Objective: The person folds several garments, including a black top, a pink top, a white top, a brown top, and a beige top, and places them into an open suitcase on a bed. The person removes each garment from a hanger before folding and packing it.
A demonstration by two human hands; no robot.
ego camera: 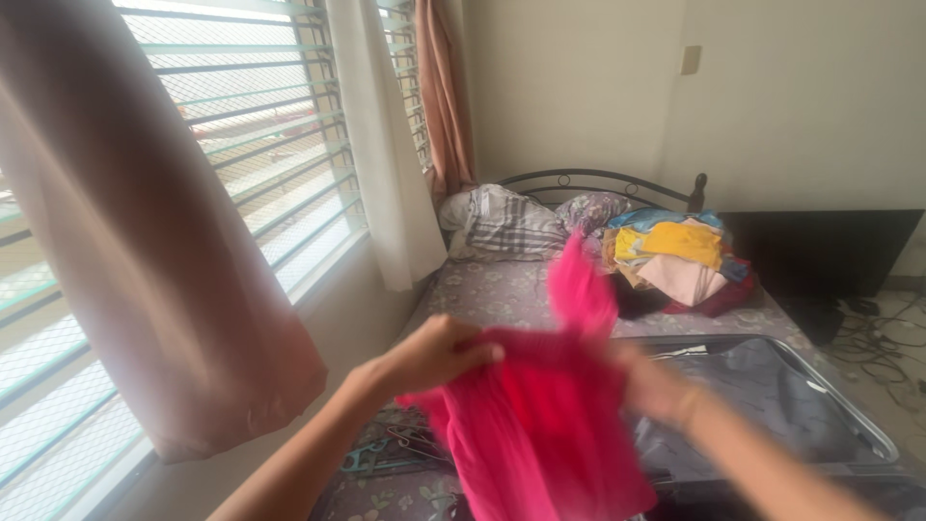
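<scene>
A bright pink garment point(540, 425) hangs in front of me, held up over the bed. My left hand point(439, 355) grips its upper left edge with the fingers closed on the cloth. My right hand point(651, 386) is blurred and holds the garment's right side. A strip of the pink cloth point(579, 285) sticks up above both hands. Below the garment lies an open grey suitcase point(772, 396) on the bed.
A pile of folded clothes point(675, 256) in yellow, blue and pink sits at the head of the bed point(502, 289), beside pillows point(511, 222). Wire hangers point(395, 449) lie on the sheet. A curtain point(145, 241) and louvred window are at left, cables point(883, 338) on the floor at right.
</scene>
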